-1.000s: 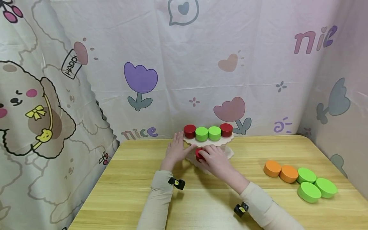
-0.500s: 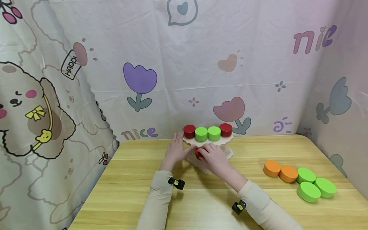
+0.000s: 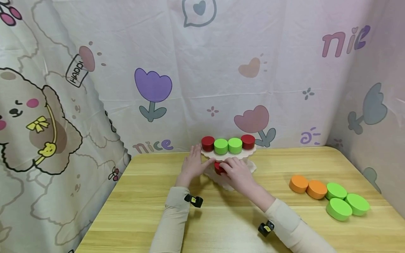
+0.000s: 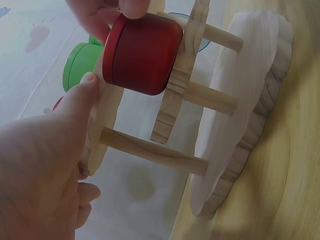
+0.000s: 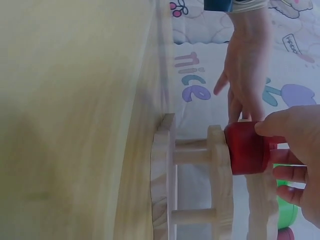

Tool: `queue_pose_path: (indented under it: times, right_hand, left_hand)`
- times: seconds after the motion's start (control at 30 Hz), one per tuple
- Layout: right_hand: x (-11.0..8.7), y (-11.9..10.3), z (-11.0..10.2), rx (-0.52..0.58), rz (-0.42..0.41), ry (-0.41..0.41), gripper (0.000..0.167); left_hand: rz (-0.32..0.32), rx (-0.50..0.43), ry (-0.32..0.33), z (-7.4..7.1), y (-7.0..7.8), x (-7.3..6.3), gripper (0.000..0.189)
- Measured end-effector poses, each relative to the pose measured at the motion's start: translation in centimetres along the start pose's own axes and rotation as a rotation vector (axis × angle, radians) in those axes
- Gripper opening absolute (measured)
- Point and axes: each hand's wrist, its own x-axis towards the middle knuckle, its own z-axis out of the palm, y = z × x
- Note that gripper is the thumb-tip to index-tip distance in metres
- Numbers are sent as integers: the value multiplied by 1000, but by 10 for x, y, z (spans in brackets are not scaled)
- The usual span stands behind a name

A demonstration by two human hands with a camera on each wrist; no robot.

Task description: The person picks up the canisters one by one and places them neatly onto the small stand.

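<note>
A whitish wooden tiered stand [image 3: 227,156] with scalloped shelves stands at the back of the table. My left hand [image 3: 192,166] grips the left end of its top shelf, thumb [image 4: 80,95] along the front edge. With the right hand [image 3: 239,176] I hold a red round tin [image 4: 142,55] between thumb and fingers. That tin rests at the middle shelf [image 4: 171,111], close beneath the top one. In the right wrist view my right thumb [image 5: 270,125] lies on the red tin [image 5: 245,150]. Two red tins [image 3: 207,143] flank two green tins [image 3: 220,146] on the top shelf.
Two orange round tins [image 3: 299,184] and three green ones [image 3: 339,209] lie grouped on the right of the wooden table [image 3: 142,211]. Patterned curtains [image 3: 202,70] hang behind the table and at both sides. Slim wooden posts [image 4: 155,150] join the shelves.
The red tin in my right hand has slid slightly farther back under the top shelf, the hand moving along with it. My left hand stays on the stand.
</note>
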Motion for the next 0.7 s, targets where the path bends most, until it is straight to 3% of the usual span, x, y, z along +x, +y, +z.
queue_pose_path:
  times: [0.4,0.7]
  right_hand:
    - [-22,21,-15,77,9,77,34]
    - [-49,43,-38,56,123,46,37]
  left_hand:
    - [1,-5,-4,-1,0,0,101]
    - [0,-12,-6,-1,0,0,102]
